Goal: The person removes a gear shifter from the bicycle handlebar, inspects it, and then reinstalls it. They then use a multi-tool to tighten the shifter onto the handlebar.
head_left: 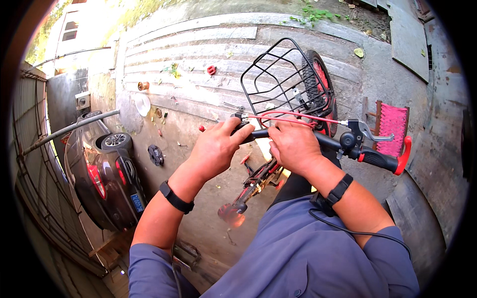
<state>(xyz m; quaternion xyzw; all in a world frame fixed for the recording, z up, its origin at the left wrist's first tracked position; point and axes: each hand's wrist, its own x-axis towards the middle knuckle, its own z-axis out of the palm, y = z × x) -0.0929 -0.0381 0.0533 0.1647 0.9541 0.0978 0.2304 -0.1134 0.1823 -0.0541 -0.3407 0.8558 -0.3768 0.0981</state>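
Note:
My left hand (pixel 218 146) is closed on the left part of a black bicycle handlebar (pixel 325 140), thumb along the bar, fingertips by a small black fitting (pixel 240 117). My right hand (pixel 296 145) wraps the bar nearer its middle, fingers curled. Red cables (pixel 293 116) arch over the bar in front of both hands. At the right end sit a silver brake lever (pixel 372 133), a black grip (pixel 380 158) and a red bar end (pixel 405 156). Beyond the bar are a black wire basket (pixel 271 74) and the front wheel (pixel 313 74). My hands partly hide the bar's left section.
Beneath my arms shows the bicycle's red and black frame (pixel 261 179). A dark car (pixel 107 169) stands at left behind a metal pole (pixel 74 130). Small items, a white bowl (pixel 142 105) and a black object (pixel 155 155) lie on the ground. A pink woven seat (pixel 391 128) is at right.

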